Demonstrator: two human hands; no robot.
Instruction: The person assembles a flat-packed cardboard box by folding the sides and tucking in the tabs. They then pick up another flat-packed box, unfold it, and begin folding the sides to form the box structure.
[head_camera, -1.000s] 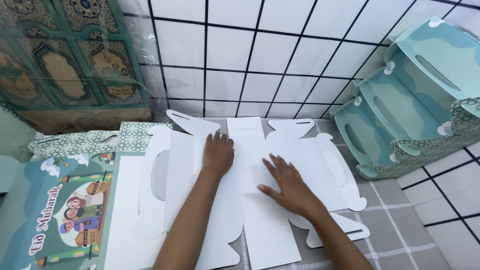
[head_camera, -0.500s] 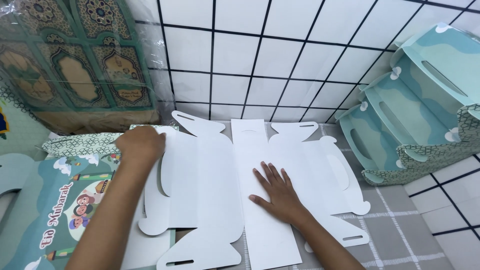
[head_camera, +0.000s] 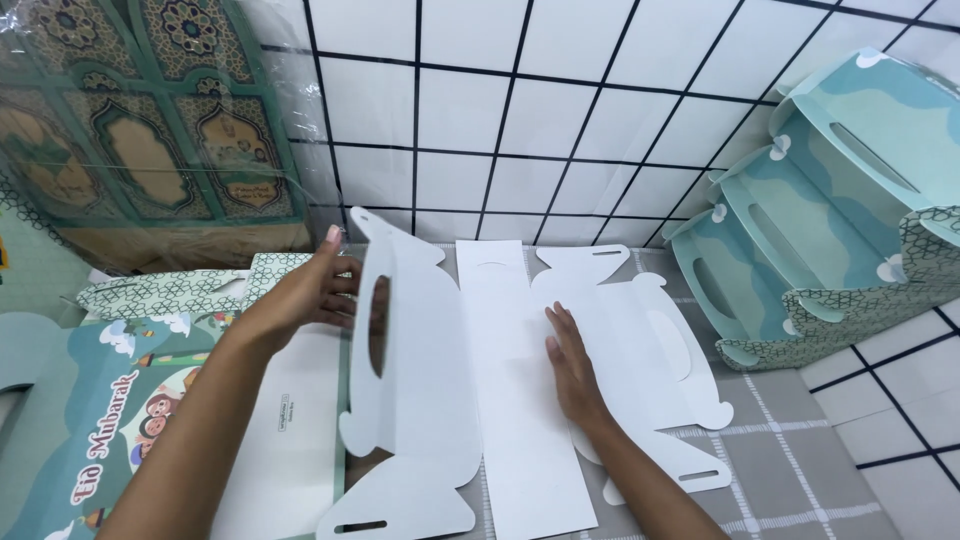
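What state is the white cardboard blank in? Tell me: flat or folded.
Partly folded: the left hand lifts the blank's left panel upright, while the right hand presses the rest flat.

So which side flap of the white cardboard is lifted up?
The side flap with the handle slot, held by the left hand, stands raised. The opposite flap lies flat beside the right hand.

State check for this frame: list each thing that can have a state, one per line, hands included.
White box blank: unfolded, middle strip flat, left panel raised.
Left panel: lifted upright along its fold.
Left hand: gripping the raised panel's edge.
Right hand: flat, palm down, pressing the blank.
Teal gift boxes: assembled, stacked on their sides at right.
Printed blanks: flat, piled at left.
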